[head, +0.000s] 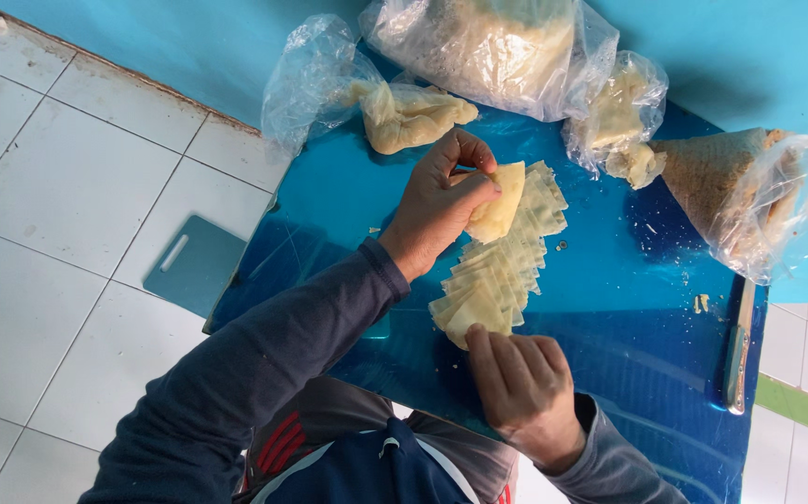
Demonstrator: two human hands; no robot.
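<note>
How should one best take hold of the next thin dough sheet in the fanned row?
Probably pinch a free corner at the far end of the row of dough sheets, coming from the side of the left hand, which holds a folded sheet. The sheets lie flat and overlapped, so only edges stick out; the right hand covers the near end.

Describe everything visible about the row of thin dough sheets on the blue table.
The row of dough sheets is a fanned, overlapping line of thin, pale yellow squarish pieces that look soft and floury. It lies flat on the glossy blue table, running between the two hands. The left hand pinches one folded sheet at the far end; the right hand rests its fingertips on the near end. Small crumbs lie beside it.
</note>
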